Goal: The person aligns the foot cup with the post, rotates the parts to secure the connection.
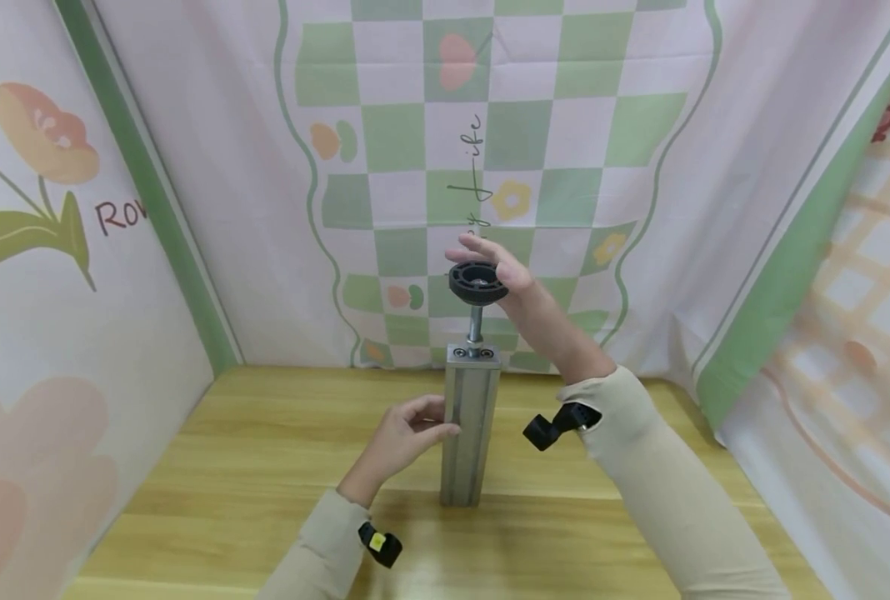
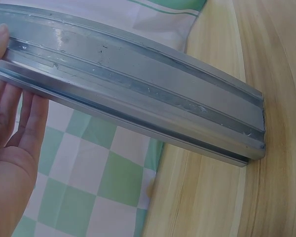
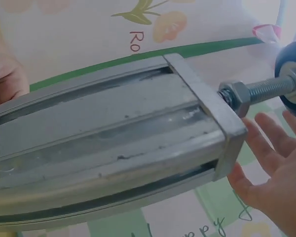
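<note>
A silver aluminium profile [image 1: 467, 433] stands upright on the table. A metal end plate [image 3: 232, 133] caps its top, and a threaded bolt [image 3: 271, 90] with a hex nut [image 3: 240, 100] rises from that. The bolt carries a round black levelling foot [image 1: 469, 292]. My left hand [image 1: 403, 433] grips the profile around mid-height from the left, thumb on the near side, fingers behind. Up at the foot, my right hand [image 1: 511, 271] has its fingers stretched out behind the black rim, the palm side close against its right edge.
Under the profile lies a wood-grain tabletop [image 1: 265, 467]. Printed cloth hangs around it: a green-and-white checked panel [image 1: 396, 200] behind, a flower-patterned cloth [image 1: 25, 333] at left and an orange-checked one [image 1: 857, 333] at right.
</note>
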{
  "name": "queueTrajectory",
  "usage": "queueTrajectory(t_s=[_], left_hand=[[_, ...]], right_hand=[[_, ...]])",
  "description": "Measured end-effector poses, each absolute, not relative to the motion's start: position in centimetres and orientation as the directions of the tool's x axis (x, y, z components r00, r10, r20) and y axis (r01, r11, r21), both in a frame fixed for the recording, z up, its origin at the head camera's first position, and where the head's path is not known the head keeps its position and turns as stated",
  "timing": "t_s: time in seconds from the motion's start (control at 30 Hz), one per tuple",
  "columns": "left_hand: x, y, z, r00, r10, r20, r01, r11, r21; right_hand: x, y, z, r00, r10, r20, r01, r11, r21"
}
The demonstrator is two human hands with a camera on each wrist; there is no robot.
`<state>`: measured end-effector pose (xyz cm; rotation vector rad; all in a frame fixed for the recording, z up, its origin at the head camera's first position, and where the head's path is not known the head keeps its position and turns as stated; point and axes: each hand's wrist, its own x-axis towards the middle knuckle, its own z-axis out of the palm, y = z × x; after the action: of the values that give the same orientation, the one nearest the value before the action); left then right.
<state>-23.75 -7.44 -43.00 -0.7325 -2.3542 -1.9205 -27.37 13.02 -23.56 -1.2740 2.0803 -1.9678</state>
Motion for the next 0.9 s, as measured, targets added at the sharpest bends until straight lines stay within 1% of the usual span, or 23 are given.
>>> queueTrajectory(t_s=[0.07, 0.17, 0.3, 0.4, 0.67, 0.9], left_hand=[[-23.8, -7.4, -43.0, -0.889, 0.342, 0.305, 0.367, 0.133, 0.921], [-23.8, -7.4, -43.0, -0.886, 0.344, 0.311, 0.373, 0.131, 0.919], [-23.8, -7.4, -43.0, -0.888, 0.345, 0.304, 0.366, 0.129, 0.922], [-23.6, -7.4, -42.9, -0.891, 0.344, 0.295, 0.357, 0.130, 0.925], [-23.5, -7.4, -42.6, -0.894, 0.345, 0.285, 0.350, 0.141, 0.926], [-23.7, -7.4, -42.8, -0.892, 0.349, 0.289, 0.351, 0.131, 0.927]], right_hand=[[-27.7, 13.2, -23.5, -0.638, -0.582, 0.505, -0.519, -0.159, -0.840], [-28.0, 13.5, -23.6, -0.595, -0.612, 0.521, -0.528, -0.190, -0.827], [-28.2, 13.8, -23.4, -0.565, -0.634, 0.529, -0.520, -0.224, -0.824], [-28.2, 14.1, -23.3, -0.551, -0.652, 0.520, -0.520, -0.219, -0.826], [-28.2, 14.4, -23.3, -0.557, -0.666, 0.496, -0.527, -0.178, -0.831], [-27.8, 14.5, -23.3, -0.599, -0.627, 0.499, -0.547, -0.135, -0.826]])
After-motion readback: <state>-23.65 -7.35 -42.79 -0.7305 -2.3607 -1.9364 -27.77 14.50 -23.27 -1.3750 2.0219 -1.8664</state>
